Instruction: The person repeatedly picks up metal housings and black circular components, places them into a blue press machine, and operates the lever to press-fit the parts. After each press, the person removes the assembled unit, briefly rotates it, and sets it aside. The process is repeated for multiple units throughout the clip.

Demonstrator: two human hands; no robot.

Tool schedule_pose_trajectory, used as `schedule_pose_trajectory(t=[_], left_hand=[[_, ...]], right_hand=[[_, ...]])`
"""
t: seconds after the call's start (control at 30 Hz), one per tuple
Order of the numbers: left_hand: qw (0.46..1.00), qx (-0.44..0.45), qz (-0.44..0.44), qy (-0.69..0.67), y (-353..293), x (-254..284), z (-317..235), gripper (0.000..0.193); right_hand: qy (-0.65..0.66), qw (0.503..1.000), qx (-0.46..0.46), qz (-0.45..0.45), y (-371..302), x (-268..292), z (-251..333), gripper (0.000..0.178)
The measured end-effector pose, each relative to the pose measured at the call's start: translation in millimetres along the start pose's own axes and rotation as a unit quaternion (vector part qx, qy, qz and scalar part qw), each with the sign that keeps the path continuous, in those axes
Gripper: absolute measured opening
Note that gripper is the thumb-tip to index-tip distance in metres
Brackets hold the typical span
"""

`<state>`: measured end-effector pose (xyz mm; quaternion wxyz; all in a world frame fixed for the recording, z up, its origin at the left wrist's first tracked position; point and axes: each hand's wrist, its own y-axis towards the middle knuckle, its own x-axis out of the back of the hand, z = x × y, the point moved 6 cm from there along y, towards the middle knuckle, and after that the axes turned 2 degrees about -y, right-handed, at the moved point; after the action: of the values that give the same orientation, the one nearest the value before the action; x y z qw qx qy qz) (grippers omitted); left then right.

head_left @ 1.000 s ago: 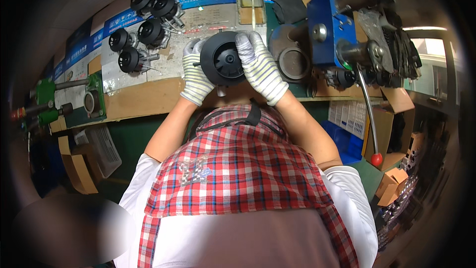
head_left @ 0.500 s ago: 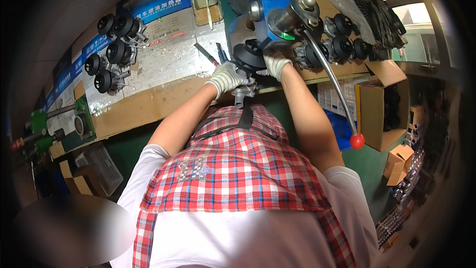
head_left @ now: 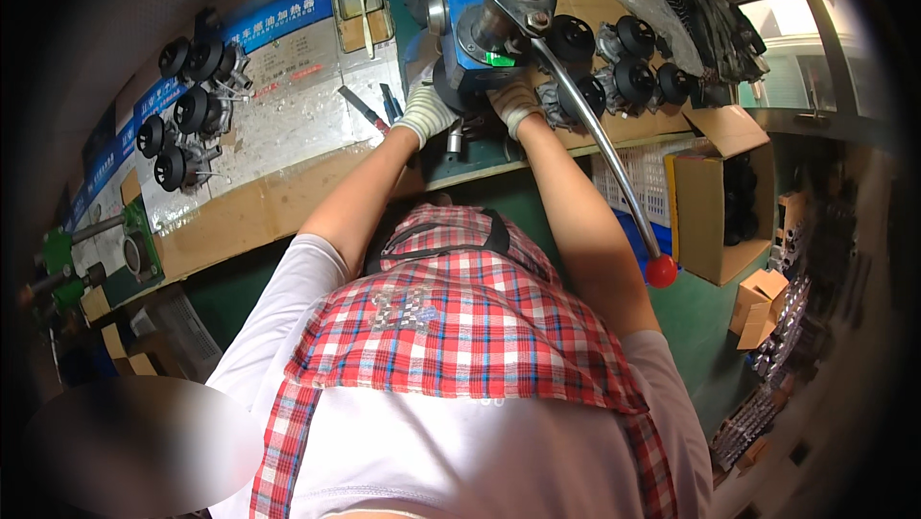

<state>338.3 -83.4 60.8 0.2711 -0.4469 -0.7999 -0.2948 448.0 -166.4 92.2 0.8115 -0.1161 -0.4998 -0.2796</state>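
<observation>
A blue lever press [head_left: 470, 32] stands on the bench in front of me. Beneath its head sits a metal blower assembly with a black fan wheel [head_left: 451, 87], partly hidden by the press; its silver pipe end [head_left: 455, 140] points toward me. My left hand [head_left: 427, 116], in a striped white glove, is closed on the assembly's left side. On the other side, my gloved right hand [head_left: 513, 105] reaches in close to the assembly, its fingers hidden by the press head. The steel lever [head_left: 600, 121] slants down right to a red knob [head_left: 661, 271]; neither hand touches it.
Several fan assemblies [head_left: 192, 108] stand on the left cardboard, more [head_left: 633, 78] right of the press. A cutter knife [head_left: 365, 108] and a tray with a brush [head_left: 365, 30] lie left of it. A green vise-like fixture [head_left: 139, 248] is far left, an open carton [head_left: 724, 207] right.
Both hands and the fan assembly have moved away from me, further under the press head. The whole view has shifted, so the bench things appear further left. The lever keeps its slant.
</observation>
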Motion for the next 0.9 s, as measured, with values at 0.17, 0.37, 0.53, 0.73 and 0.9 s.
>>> schedule_pose_trajectory(t=[0.17, 0.37, 0.53, 0.73, 0.9], left_hand=[[0.992, 0.051, 0.109, -0.025, -17.2, 10.4, 2.7, 0.063], [0.98, 0.138, 0.034, -0.14, -46.2, 83.0, 18.2, 0.128], [0.998, 0.064, -0.016, 0.021, 3.2, 70.2, -48.6, 0.086], [0.982, 0.153, -0.015, 0.11, -20.1, 77.7, -29.0, 0.102], [0.988, 0.119, -0.018, 0.091, -1.4, 68.1, -53.9, 0.105]], right_hand=[[-0.095, 0.994, 0.046, -0.016, -10.1, -29.9, -5.4, 0.051], [-0.124, 0.991, 0.019, 0.037, 0.8, -46.1, -10.4, 0.039], [-0.113, 0.987, -0.062, 0.099, 17.2, -69.4, -51.0, 0.045], [0.411, 0.864, -0.24, 0.166, -49.7, 120.1, 33.0, 0.061], [0.212, 0.93, -0.165, 0.25, -180.0, 291.5, 89.6, 0.087]])
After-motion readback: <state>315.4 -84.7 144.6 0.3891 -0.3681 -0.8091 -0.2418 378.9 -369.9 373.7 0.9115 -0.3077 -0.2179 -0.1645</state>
